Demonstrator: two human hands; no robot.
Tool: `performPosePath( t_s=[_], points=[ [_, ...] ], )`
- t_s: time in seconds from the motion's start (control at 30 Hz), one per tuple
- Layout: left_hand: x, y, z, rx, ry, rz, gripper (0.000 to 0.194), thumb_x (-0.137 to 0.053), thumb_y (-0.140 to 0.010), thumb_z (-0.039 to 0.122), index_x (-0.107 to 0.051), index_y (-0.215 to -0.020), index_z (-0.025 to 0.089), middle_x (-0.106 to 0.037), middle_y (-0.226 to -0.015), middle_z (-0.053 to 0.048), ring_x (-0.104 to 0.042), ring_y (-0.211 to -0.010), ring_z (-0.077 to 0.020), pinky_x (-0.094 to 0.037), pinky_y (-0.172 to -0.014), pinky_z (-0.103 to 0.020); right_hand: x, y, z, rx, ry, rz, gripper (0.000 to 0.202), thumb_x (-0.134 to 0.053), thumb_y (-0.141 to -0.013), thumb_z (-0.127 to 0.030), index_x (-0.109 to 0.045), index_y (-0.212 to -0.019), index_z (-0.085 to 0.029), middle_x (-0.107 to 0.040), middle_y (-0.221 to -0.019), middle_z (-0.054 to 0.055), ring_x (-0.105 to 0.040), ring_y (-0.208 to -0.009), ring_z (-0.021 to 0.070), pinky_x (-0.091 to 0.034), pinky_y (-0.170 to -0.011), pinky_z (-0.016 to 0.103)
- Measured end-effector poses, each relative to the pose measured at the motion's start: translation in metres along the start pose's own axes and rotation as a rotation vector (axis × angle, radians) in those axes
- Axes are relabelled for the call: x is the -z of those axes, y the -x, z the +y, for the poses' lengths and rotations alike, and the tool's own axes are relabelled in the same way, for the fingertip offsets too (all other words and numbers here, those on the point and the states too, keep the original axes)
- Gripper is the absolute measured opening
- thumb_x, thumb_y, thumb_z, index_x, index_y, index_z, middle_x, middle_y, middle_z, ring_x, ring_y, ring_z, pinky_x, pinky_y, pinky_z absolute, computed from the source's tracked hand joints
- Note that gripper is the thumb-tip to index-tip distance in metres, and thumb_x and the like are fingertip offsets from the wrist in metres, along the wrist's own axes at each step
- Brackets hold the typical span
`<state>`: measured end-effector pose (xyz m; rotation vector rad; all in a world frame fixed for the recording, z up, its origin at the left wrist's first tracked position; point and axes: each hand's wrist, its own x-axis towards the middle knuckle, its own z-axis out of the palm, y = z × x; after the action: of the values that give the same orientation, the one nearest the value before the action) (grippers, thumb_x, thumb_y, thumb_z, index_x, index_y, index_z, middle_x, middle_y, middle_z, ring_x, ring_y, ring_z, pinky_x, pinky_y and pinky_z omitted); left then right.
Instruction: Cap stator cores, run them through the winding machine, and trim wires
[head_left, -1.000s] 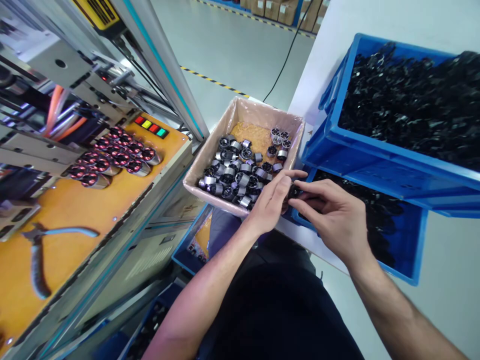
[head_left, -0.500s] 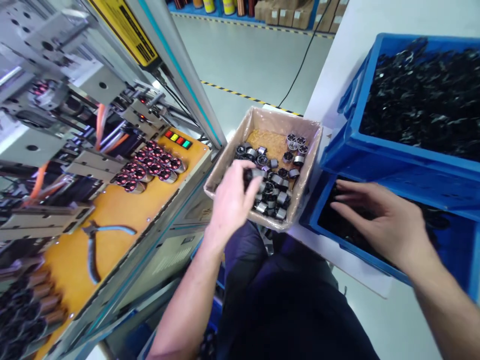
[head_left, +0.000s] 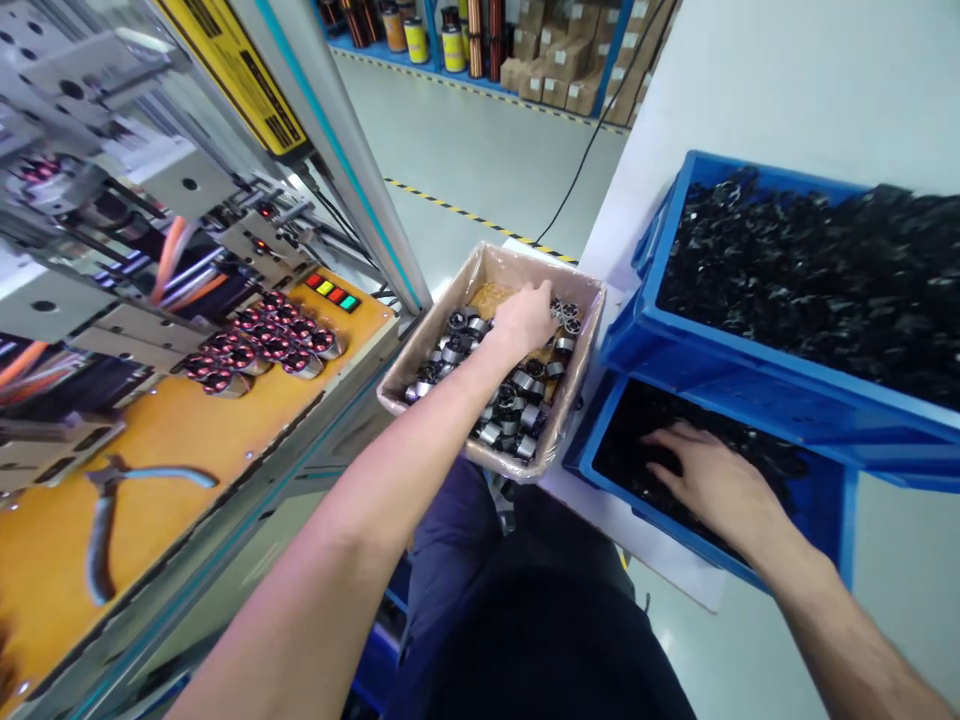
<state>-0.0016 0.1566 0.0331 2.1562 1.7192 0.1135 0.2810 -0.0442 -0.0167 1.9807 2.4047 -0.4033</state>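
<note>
My left hand (head_left: 526, 318) reaches into the plastic-lined cardboard box (head_left: 392, 383), its fingers curled down beside the bare silver ring-shaped metal cores (head_left: 571, 318) in the far right corner. The back of the hand hides whatever is at the fingertips. Around and under that forearm lie several metal cores with black plastic ends (head_left: 508, 398). My right hand (head_left: 705, 468) dips into the lower blue bin (head_left: 846, 520), thumb and fingers apart, over small black plastic parts (head_left: 630, 425). I see nothing held in it.
An upper blue bin (head_left: 646, 300) heaped with black plastic parts sits behind the lower one, on a white table (head_left: 750, 70). Left is a machine with an orange worktop (head_left: 172, 420), copper-wound cores (head_left: 259, 340), pliers (head_left: 112, 480) and coloured buttons (head_left: 332, 291). A metal post (head_left: 360, 170) rises beside the box.
My left hand has moved from the box's near-left part to its far right corner; the black-ended core it held is no longer visible there. The view has shifted; my right hand stays in the bin.
</note>
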Motion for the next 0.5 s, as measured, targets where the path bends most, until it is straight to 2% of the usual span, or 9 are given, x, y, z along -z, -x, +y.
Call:
performPosePath(
  t_s=[0.07,0.17,0.37,0.5],
  points=[
    [-0.008,-0.025,0.006,0.033,-0.005,-0.061,0.051,-0.069,-0.106,0.021,-0.063,-0.155,0.008,-0.076,-0.146,-0.026,-0.076,-0.137,-0.0379,-0.06,-0.113,-0.044,0.003,0.003,0.003,-0.077,0.038,-0.054,0.035,-0.062,-0.102,-0.021,-0.087,-0.125,-0.029,-0.085,-0.131,0.009,-0.087,-0.105,0.0323,-0.069,-0.081,0.043],
    [-0.016,-0.044,0.004,0.043,-0.004,-0.09,0.059,-0.079,-0.099,0.021,-0.062,-0.153,0.002,-0.079,-0.14,-0.028,-0.077,-0.137,-0.0397,-0.06,-0.113,-0.042,0.002,0.007,0.003,-0.188,0.04,-0.109,0.033,-0.064,-0.103,-0.022,-0.087,-0.126,-0.026,-0.085,-0.134,0.012,-0.088,-0.105,0.0337,-0.068,-0.081,0.043],
    [-0.018,-0.048,-0.001,0.024,0.029,-0.082,0.076,-0.096,-0.085,0.029,-0.065,-0.15,0.006,-0.082,-0.138,-0.022,-0.078,-0.135,-0.0369,-0.061,-0.112,-0.036,-0.003,0.01,-0.002,-0.234,-0.165,0.0,0.022,-0.064,-0.098,-0.032,-0.084,-0.105,-0.027,-0.087,-0.113,0.007,-0.087,-0.091,0.0305,-0.066,-0.074,0.043],
    [-0.024,-0.046,0.004,0.048,0.035,-0.033,0.063,-0.089,-0.089,0.016,-0.066,-0.147,0.004,-0.08,-0.138,-0.027,-0.077,-0.136,-0.0392,-0.061,-0.115,-0.041,0.004,0.011,-0.004,-0.227,-0.364,0.12,0.022,-0.068,-0.09,-0.044,-0.082,-0.092,-0.028,-0.087,-0.1,0.006,-0.086,-0.085,0.0301,-0.068,-0.079,0.044]
  ],
)
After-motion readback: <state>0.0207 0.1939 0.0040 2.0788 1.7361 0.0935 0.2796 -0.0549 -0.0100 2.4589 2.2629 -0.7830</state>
